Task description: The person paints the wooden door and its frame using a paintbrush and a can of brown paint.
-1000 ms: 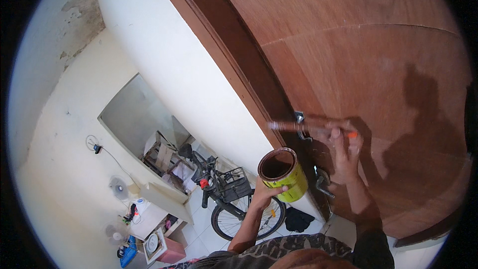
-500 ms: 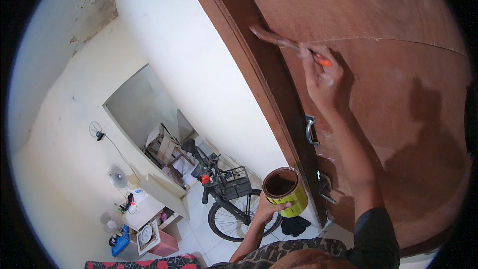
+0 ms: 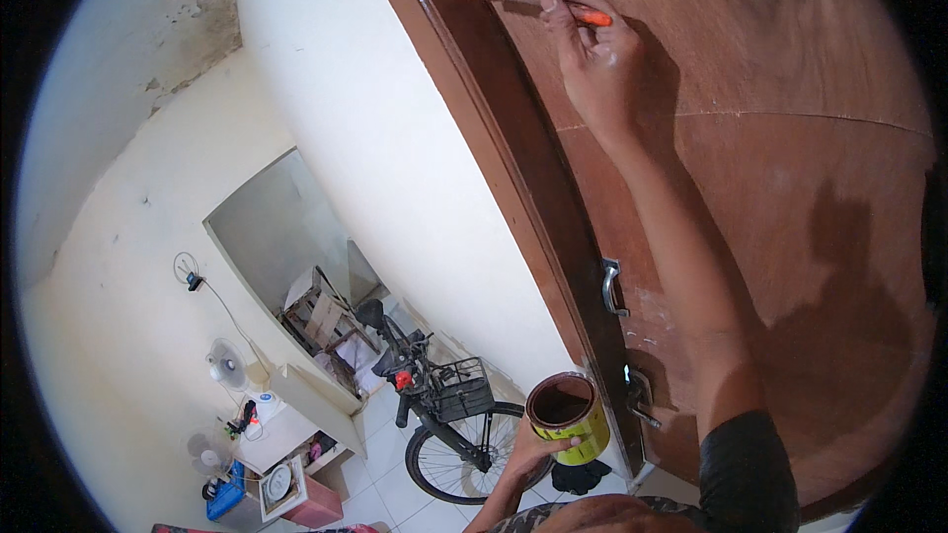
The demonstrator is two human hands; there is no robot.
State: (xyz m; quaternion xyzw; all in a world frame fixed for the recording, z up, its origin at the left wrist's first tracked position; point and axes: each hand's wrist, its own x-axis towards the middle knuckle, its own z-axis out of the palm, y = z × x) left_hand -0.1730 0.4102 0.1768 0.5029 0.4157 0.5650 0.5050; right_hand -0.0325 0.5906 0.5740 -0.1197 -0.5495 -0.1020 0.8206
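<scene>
My right hand (image 3: pixel 604 64) is raised high and closed around a paintbrush (image 3: pixel 523 3) with an orange-tipped handle. The brush's brown bristles lie at the left edge of the brown wooden door (image 3: pixel 750 197), beside the dark door frame (image 3: pixel 504 128). Whether they touch it I cannot tell. Low in the middle, my left hand (image 3: pixel 533 452) grips a yellow-green paint can (image 3: pixel 583 434) from its left side, with the thumb across the front. The can has no lid, is tilted a little, and shows brown paint inside.
A metal handle (image 3: pixel 613 288) and a latch (image 3: pixel 642 397) stick out from the door. Behind the can stands a bicycle (image 3: pixel 459 415) with a black basket. Fans (image 3: pixel 227 365) and a pink box (image 3: pixel 314 498) are at the lower left, near an open doorway (image 3: pixel 281 212).
My right hand has moved up and slightly left along the door edge with the brush. In the picture, the can sits a little lower, still in my left hand.
</scene>
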